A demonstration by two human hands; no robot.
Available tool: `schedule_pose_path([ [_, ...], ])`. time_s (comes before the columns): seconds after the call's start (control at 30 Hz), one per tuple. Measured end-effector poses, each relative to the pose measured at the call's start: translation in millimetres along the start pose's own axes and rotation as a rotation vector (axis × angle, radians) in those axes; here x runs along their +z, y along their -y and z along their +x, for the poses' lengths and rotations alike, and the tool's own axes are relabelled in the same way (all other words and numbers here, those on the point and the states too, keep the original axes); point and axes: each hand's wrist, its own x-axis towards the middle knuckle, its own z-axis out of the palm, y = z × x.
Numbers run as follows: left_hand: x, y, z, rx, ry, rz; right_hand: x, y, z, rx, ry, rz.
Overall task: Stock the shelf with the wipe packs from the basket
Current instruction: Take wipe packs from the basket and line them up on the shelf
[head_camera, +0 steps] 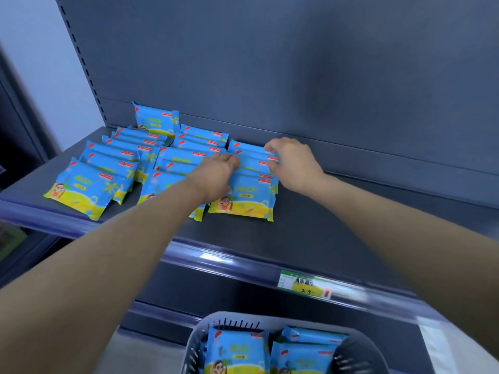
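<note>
- A dark grey shelf point(337, 225) is seen across the middle of the view, and its blue front rail point(189, 247) is slanted from 9 o'clock down toward 4 o'clock
- Blue and yellow wipe packs point(81, 190) are laid on the shelf in three overlapping rows, gathered at 10 to 11 o'clock of the view
- The left row point(113, 157) and the middle row point(175, 160) are left untouched, and the right row point(251, 193) is set just beside the middle one, at its 3 o'clock
- One upright pack point(156, 120) is propped at the 12 o'clock end of the left row, close to the rear panel point(297, 63)
- The left hand point(218, 171) is placed on the 9 o'clock side of the right row, and its fingers are curled over the upper edges of the packs there
- The right hand point(289, 163) is placed on the 3 o'clock side of the same row, and the pack edges are pinched by its bent fingertips
- The right row is thus grasped between both hands, about midway back on the shelf
- A grey basket point(194, 346) is seen at 6 o'clock, below the front rail, and spare packs point(237, 352) are stood on end inside it
- A price label point(305, 286) is fixed to the front rail at 5 o'clock
</note>
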Motion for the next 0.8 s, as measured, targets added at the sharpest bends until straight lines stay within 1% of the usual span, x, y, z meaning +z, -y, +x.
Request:
schedule_pose_path([
  [0.13,1.7,-9.3,-12.0,-0.002,-0.054,0.117,-4.5,2.4,-21.2,-0.056,-0.038,-0.086],
  [0.23,-1.5,-17.0,-26.0,-0.001,-0.105,0.114,-12.7,4.9,-38.0,-0.083,-0.062,-0.125],
  [0.43,-35.7,-51.3,-61.3,0.076,-0.327,0.035,-42.9,12.6,-77.9,-0.127,-0.171,-0.174],
  [0.6,-75.4,-98.3,-102.5,0.152,-0.524,0.099,-82.2,18.4,-119.1,-0.190,-0.245,-0.208],
  [0.8,-118.8,-155.8,-155.0,0.161,-0.645,0.157,-137.8,20.9,-173.5,-0.248,-0.372,-0.215],
])
